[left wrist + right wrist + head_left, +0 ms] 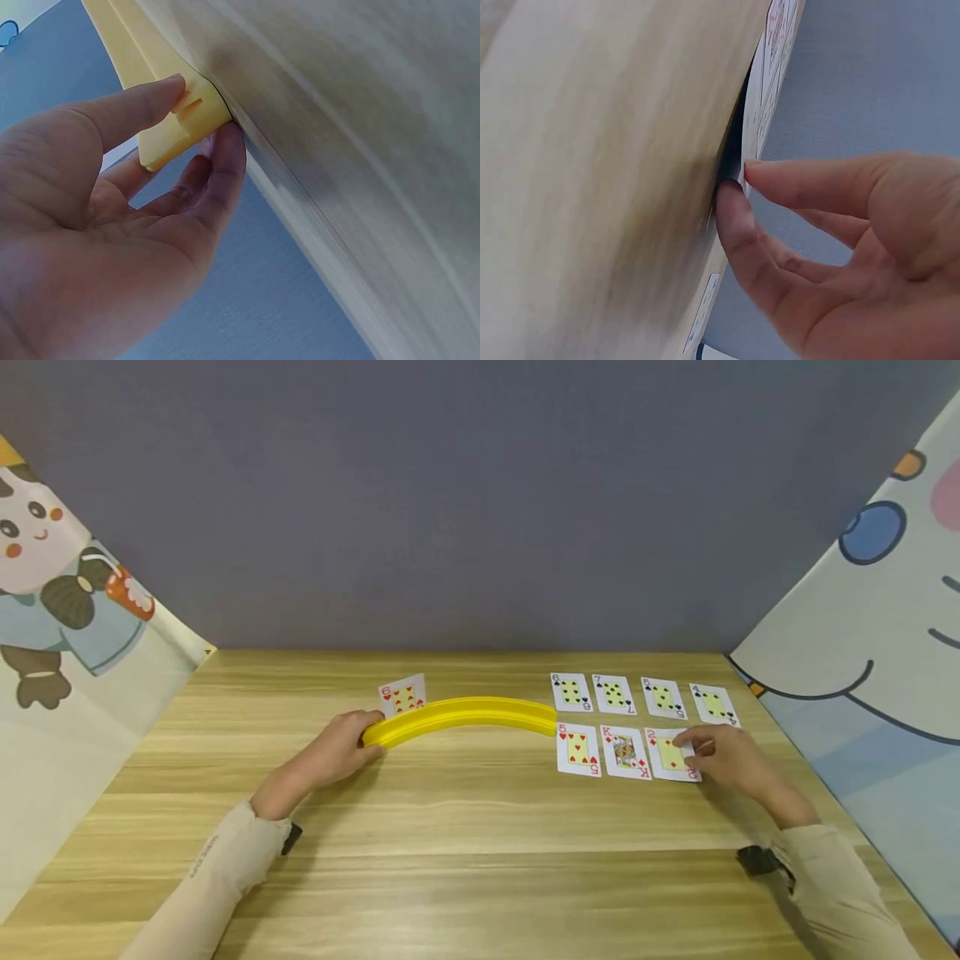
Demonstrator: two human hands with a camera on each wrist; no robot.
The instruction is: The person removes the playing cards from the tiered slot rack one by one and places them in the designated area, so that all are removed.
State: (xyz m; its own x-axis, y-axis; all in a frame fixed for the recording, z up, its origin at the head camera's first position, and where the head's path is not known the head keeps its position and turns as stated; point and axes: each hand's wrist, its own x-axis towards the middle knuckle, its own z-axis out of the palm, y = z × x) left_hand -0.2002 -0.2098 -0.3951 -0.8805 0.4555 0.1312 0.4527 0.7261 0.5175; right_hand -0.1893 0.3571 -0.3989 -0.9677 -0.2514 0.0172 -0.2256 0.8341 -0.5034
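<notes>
My left hand (347,746) grips the left end of a curved yellow card holder (465,712), a grooved strip. Its thumb lies on one face of the holder end (184,131) and the fingers are on the other side, in the left wrist view. Behind that end, a six of hearts card (403,695) shows, its lower edge hidden by the holder. My right hand (731,760) pinches the right edge of the two of diamonds (664,752). In the right wrist view, thumb and fingertip meet at the card's edge (747,142), which is lifted off the table.
Left of the two lie a king of diamonds (626,752) and a five of hearts (578,749), next to the holder's right end. A row of black cards, six (571,692), seven (613,694), five (663,697) and four (714,703), lies behind. A grey wall (480,527) backs the wooden table (450,827).
</notes>
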